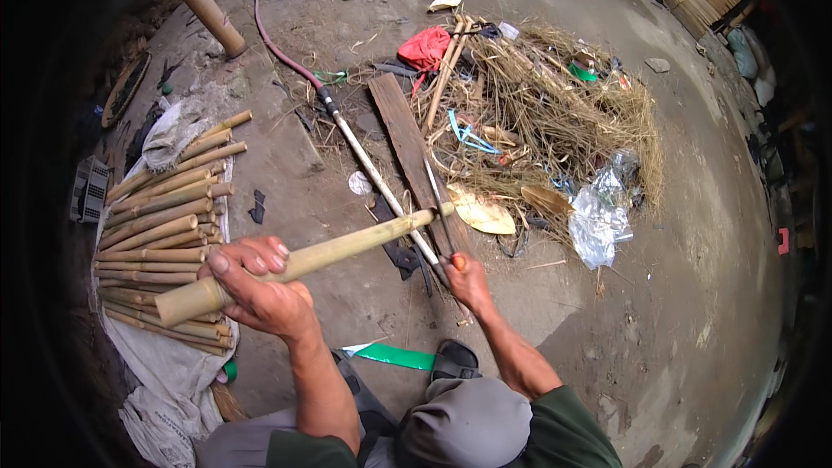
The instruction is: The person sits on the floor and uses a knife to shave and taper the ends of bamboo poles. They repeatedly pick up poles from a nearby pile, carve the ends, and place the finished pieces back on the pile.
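A pale bamboo pole runs across the middle of the head view, its thick end toward me on the left. My left hand is closed around it near that thick end. In my right hand is the handle of a long, narrow-bladed knife. Its blade points away from me and crosses the pole close to the far end. Whether the edge touches the bamboo I cannot tell. Beneath that end lies a dark wooden plank on the ground.
Many cut bamboo lengths are stacked at left on a white sack. A pinkish hose joins a pale pipe beside the plank. Dry straw and litter heap up beyond, with silver foil. A green strip lies near my foot.
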Motion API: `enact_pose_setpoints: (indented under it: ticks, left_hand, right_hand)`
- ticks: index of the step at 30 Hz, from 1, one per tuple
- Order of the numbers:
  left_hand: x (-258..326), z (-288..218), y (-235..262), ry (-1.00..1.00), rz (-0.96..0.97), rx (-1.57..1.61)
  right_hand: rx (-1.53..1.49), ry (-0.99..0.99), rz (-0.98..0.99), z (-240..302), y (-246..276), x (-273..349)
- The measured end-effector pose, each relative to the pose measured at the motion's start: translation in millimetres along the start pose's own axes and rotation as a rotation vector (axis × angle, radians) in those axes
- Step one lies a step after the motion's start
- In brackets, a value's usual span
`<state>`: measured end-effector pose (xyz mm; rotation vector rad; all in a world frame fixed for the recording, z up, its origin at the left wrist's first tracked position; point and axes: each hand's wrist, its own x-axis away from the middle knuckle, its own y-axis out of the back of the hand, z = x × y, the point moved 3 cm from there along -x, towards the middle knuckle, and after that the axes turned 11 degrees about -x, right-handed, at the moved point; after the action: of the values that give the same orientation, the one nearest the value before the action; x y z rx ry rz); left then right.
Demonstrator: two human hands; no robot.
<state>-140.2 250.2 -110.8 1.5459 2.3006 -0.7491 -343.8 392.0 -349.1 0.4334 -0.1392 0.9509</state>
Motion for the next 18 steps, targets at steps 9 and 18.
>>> enact_pose_setpoints:
  ticks: [9, 18]
  left_hand:
    - [-13.0, -0.9, 6.8, 0.132, 0.332, 0.251]
    - [-7.9, -7.8, 10.0, 0.071, 0.374, 0.405]
  right_hand:
    - [-0.017, 0.229, 0.189, 19.3, -0.4, -6.9]
    - [-0.060, 0.327, 0.203, 17.1, -10.0, -0.2]
